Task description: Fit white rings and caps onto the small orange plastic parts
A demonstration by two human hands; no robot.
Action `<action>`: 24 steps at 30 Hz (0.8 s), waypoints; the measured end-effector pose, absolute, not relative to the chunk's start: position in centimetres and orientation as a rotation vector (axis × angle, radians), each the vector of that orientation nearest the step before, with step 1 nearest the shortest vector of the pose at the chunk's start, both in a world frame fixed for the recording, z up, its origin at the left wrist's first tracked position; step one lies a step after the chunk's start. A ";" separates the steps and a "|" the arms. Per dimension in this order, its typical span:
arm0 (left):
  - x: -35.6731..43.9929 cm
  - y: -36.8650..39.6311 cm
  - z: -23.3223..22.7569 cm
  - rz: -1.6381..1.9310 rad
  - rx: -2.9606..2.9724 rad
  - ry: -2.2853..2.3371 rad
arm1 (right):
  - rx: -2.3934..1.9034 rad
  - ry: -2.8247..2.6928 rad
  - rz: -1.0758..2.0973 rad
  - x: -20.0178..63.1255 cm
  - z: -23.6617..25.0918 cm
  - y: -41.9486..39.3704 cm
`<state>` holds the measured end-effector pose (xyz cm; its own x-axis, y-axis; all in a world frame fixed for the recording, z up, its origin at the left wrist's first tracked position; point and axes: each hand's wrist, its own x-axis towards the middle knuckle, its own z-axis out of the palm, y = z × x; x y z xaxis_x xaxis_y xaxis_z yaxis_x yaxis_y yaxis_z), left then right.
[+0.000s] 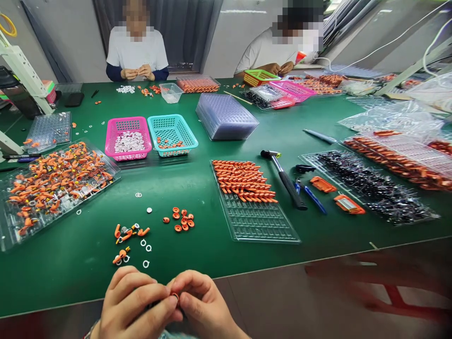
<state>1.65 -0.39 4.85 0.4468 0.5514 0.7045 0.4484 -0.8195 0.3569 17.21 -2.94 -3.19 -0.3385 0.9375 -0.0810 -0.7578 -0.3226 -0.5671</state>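
My left hand [136, 301] and my right hand [201, 299] meet at the table's near edge, fingertips pinched together. Between them is a small orange round piece [175, 296] with a pale rim; the fingers cover most of it. Just beyond the hands lie thin white rings [146, 264] with small tabs. Curved orange plastic parts [127, 234] with yellow bits are bunched beside these rings. Farther right, several orange cup-shaped caps [184, 220] form a loose group. A white disc [149, 210] lies alone behind the rings.
On the green table [176, 183] are a heaped parts tray [118, 178], a pink basket [127, 121], a blue basket [173, 154], stacked clear trays [226, 117], a part-filled tray [261, 230], a hammer [287, 181] and a tray of dark pieces [374, 183]. Two people work opposite.
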 end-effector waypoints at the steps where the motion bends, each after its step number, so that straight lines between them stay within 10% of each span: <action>1: 1.7 -0.4 4.8 1.318 2.570 0.895 | -0.487 -0.524 1.874 17.2 -3.1 -2.9; 24: 1.4 -1.0 1.4 0.841 1.358 1.175 | -0.661 -0.609 1.653 17.4 -2.3 -2.0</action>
